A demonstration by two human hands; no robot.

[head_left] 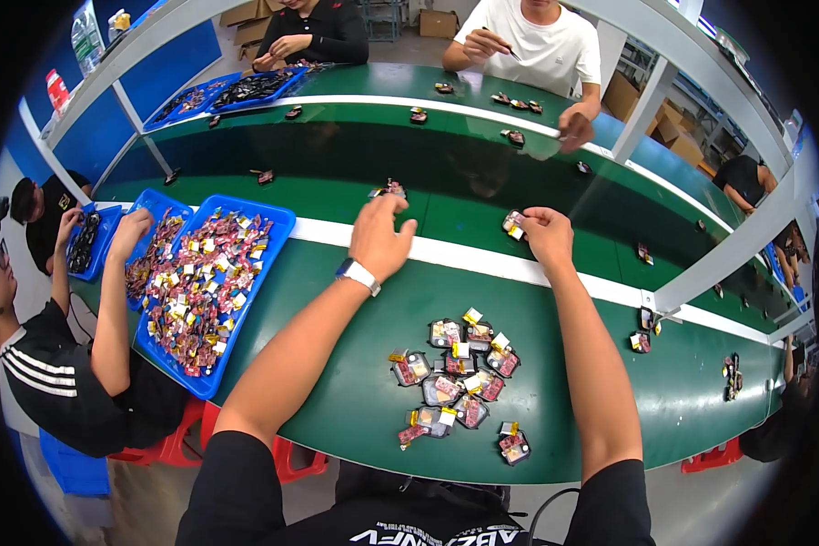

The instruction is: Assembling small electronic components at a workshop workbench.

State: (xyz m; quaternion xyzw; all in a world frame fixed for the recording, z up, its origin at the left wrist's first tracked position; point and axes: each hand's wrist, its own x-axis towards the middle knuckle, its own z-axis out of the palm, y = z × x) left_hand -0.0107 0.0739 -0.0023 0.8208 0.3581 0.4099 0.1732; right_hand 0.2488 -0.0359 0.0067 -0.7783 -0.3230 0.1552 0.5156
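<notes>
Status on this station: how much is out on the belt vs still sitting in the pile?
Done: small parts already lie spaced along the green conveyor belt. In hand: the left hand reaches over one part on the belt; the right hand pinches another. Left: a pile of about a dozen parts near the person, plus a full blue tray.

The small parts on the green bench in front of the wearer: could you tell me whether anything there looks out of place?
Mostly not. The parts form a loose pile on the green bench, but one part lies apart at the pile's lower right, near the bench edge. The left hand and right hand reach to the belt.
</notes>
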